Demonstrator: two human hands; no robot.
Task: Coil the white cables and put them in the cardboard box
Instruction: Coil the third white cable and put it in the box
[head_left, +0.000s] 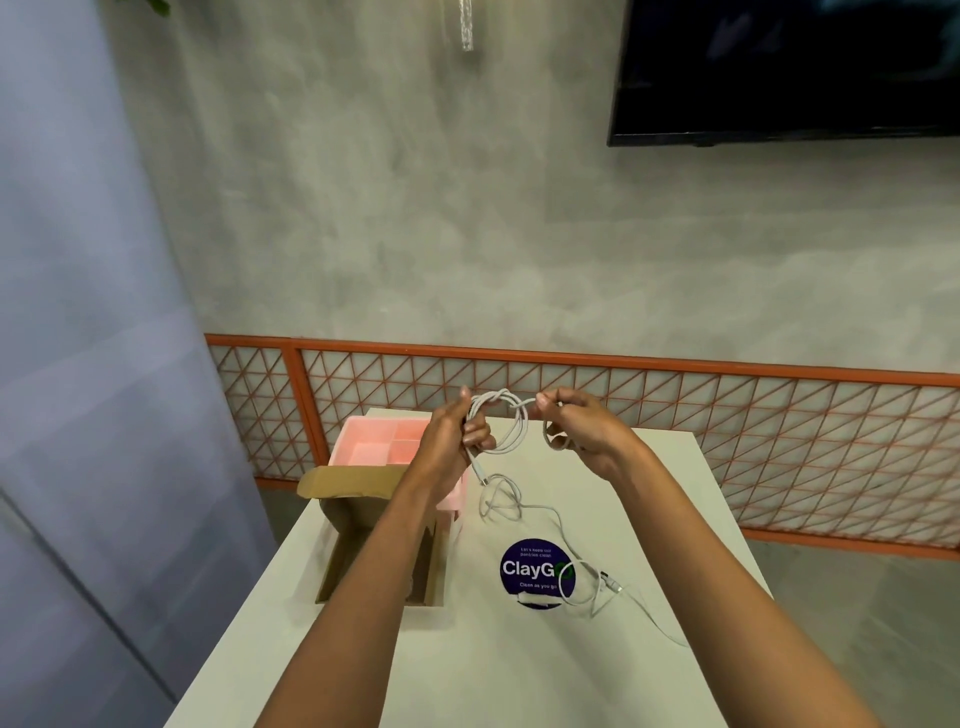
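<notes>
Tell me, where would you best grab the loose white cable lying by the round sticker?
Likely from straight above, pinching the loose white cable where its loops bunch at the sticker edge: it lies flat on the table.

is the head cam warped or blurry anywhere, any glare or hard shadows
Head view: the wide-angle lens stretches the forearms and table toward the bottom edge; lighting is soft, no hard shadows; the television carries faint reflections; the white cable between left hand and right hand looks slightly soft; small print on the sticker is blurred.
</notes>
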